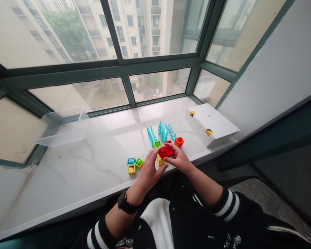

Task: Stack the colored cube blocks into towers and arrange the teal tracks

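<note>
A red toy block [166, 151], seemingly two hollow cubes joined, sits between my hands above the windowsill. My right hand [180, 160] closes on its right side with thumb and fingers. From the left, my left hand [150, 170] curves its fingers against the same block, its thumb reaching below. Just under the red piece a yellow block [160, 160] shows, partly covered. Behind my fingertips lie a green block [158, 144] and an orange-red block [179, 141]. Beside my left hand are a blue block [131, 161], another yellow block [131, 169] and another green block [139, 163].
Clear teal track pieces [163, 131] lie behind the blocks. A white box [214, 122] with yellow-black tabs stands at the right, a clear plastic bin [64, 128] at the far left. Windows [158, 62] border the marble-patterned sill [93, 173].
</note>
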Tool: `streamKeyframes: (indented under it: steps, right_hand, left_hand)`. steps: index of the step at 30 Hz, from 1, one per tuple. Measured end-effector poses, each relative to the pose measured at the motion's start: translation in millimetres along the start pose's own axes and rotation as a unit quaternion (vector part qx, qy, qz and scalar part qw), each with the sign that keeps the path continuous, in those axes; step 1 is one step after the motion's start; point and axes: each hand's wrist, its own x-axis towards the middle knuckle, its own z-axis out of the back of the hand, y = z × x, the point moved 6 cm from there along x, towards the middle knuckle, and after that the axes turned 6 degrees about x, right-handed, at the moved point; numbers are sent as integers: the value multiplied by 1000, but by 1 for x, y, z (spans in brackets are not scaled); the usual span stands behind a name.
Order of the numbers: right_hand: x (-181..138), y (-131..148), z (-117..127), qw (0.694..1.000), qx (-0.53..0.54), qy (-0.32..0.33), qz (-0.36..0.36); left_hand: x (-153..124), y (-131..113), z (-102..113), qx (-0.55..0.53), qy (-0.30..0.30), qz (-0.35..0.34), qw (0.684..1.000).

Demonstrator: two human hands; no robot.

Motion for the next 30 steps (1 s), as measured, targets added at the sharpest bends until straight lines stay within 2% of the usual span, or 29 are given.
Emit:
streamKeyframes:
  steps: [5, 7, 10, 18, 25, 30]
  right_hand:
    - [8, -3, 45, 988, -105, -112, 6]
    - [12, -2, 61, 976, -157, -153, 4]
    - [19, 0, 73, 952, -246, -183, 14]
    - [48, -29, 73, 915, -368, -165, 5]
    - [65, -46, 66, 903, -408, -136, -4]
    - [68, -56, 65, 897, -421, -129, -33]
  left_hand:
    - [-3, 14, -8, 4, 27, 11, 1000]
    - [-4, 19, -4, 1, 15, 27, 1000]
    - [-5, 27, 7, -1, -10, 45, 999]
    - [-35, 74, 55, 87, -48, 99, 990]
    - [-81, 110, 102, 127, -93, 168, 973]
    - [-105, 128, 122, 132, -121, 218, 959]
